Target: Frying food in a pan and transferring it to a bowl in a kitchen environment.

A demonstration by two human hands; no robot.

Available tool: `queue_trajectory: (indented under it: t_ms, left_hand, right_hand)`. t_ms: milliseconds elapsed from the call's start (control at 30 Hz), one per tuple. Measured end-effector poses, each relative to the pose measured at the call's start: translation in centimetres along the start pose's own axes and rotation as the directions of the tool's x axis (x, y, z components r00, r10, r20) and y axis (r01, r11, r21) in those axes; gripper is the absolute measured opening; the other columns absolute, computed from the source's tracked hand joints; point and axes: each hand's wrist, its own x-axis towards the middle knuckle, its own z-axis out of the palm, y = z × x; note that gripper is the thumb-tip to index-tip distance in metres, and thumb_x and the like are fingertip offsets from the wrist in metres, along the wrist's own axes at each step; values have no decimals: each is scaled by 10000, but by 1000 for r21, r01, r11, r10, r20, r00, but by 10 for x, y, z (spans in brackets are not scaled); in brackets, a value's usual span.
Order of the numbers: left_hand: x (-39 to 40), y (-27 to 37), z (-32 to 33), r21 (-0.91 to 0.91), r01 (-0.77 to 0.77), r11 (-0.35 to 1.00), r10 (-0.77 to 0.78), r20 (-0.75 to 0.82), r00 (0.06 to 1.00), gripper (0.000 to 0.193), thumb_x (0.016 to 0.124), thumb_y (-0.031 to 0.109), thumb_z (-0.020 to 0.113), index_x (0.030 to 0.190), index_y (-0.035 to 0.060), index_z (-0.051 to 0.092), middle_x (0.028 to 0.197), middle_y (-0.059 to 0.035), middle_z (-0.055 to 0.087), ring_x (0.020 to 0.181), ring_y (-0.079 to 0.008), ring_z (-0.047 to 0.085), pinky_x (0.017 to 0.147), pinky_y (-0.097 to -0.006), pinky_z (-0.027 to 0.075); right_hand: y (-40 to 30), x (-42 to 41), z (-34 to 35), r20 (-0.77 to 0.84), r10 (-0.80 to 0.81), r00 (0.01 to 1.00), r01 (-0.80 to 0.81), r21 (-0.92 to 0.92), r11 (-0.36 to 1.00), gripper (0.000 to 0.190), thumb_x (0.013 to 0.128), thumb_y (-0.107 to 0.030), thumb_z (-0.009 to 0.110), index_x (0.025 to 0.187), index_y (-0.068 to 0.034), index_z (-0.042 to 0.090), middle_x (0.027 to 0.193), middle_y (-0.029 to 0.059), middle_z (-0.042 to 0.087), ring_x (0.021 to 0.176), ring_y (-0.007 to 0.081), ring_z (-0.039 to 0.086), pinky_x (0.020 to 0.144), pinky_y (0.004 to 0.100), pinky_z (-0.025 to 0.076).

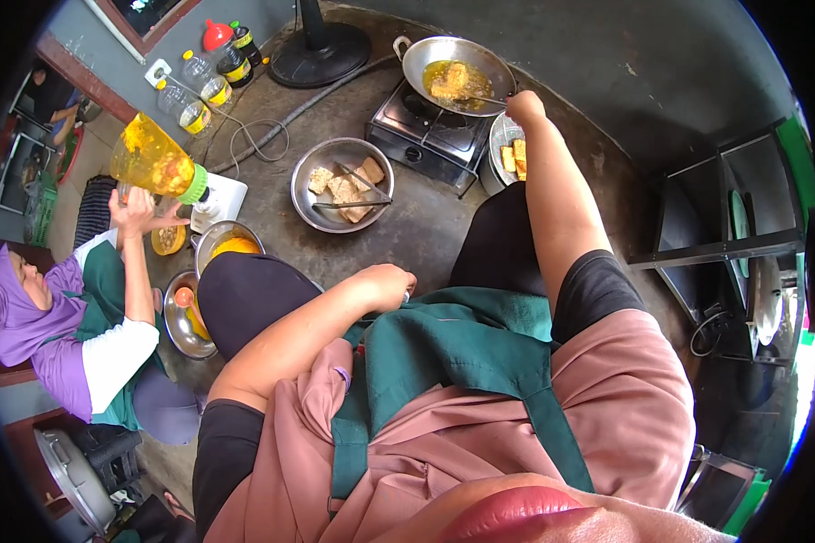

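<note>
My right hand (526,108) grips the handle of a metal cooking utensil (485,100) that reaches into a wok (429,58). Golden food (450,81) fries in bubbling oil there, over a gas stove (424,139). Over my lap rests my left hand (387,288), its fingers curled. A small shiny bit shows at its fingers, but what it is stays hidden. Beyond that hand, a steel bowl (299,193) holds pale tempeh-like pieces (345,190) and dark metal tongs (353,203). Partly behind my right arm, a strainer pot (499,146) contains fried golden pieces (515,159).
At left, a co-worker's hands (136,214) are at a tilted blender jar (153,159) beside its white base (221,203). Bowls of orange-yellow batter (234,246) sit by my knee. Bottles (234,64), a cable (255,146), a gas hose (299,115) and a fan base (320,54) lie beyond.
</note>
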Motion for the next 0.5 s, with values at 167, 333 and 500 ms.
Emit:
queue_trajectory:
  t_ms: [167, 333, 500]
  left_hand:
    - [2, -6, 2, 9, 27, 1000, -28, 50, 998, 241, 692, 119, 551, 929, 84, 582, 907, -151, 599, 873, -308, 564, 738, -386, 444]
    - [3, -3, -1, -13, 26, 1000, -25, 39, 999, 251, 666, 70, 537, 912, 75, 585, 866, -174, 598, 853, -333, 558, 738, -398, 431]
    - [7, -4, -3, -17, 34, 999, -33, 46, 998, 254, 667, 68, 538, 916, 74, 585, 864, -173, 598, 854, -334, 558, 738, -397, 431]
  right_hand:
    - [2, 7, 17, 26, -35, 999, 34, 38, 999, 322, 794, -293, 527, 889, -4, 633, 978, 177, 592, 930, 293, 570, 793, 349, 448]
    - [11, 18, 29, -34, -49, 998, 53, 137, 989, 291, 796, -287, 529, 893, -36, 640, 969, 166, 596, 921, 293, 572, 794, 350, 447]
    - [5, 16, 33, -75, -35, 997, 58, 325, 944, 216, 784, -265, 553, 880, -100, 654, 906, 150, 616, 878, 280, 587, 786, 341, 446]
